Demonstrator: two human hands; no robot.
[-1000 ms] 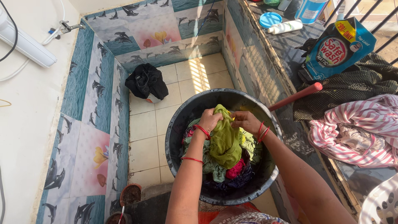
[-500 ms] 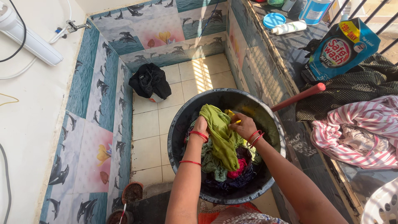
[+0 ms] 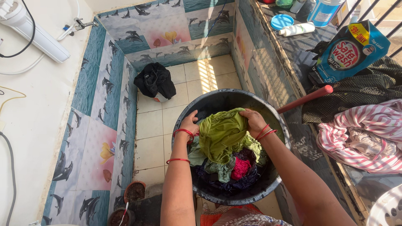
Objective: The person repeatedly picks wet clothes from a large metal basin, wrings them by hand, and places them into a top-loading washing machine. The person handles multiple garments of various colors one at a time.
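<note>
A dark round tub [image 3: 217, 98] stands on the tiled wash floor, filled with wet clothes of green, pink and dark blue. On top lies an olive-green garment [image 3: 220, 133], spread wide between both hands. My left hand [image 3: 189, 122] grips its left edge near the tub's rim. My right hand [image 3: 253, 120] grips its right edge. Red bangles circle both wrists.
A black cloth bundle [image 3: 155, 81] lies on the floor tiles behind the tub. On the right ledge are a blue detergent bag [image 3: 349, 51], a red-handled stick [image 3: 305, 98], a dark dotted cloth [image 3: 356, 97], a striped pink garment [image 3: 368, 134] and bottles [image 3: 297, 29].
The hands have moved apart, stretching the bunched green garment open across the tub. The camera view has shifted slightly.
</note>
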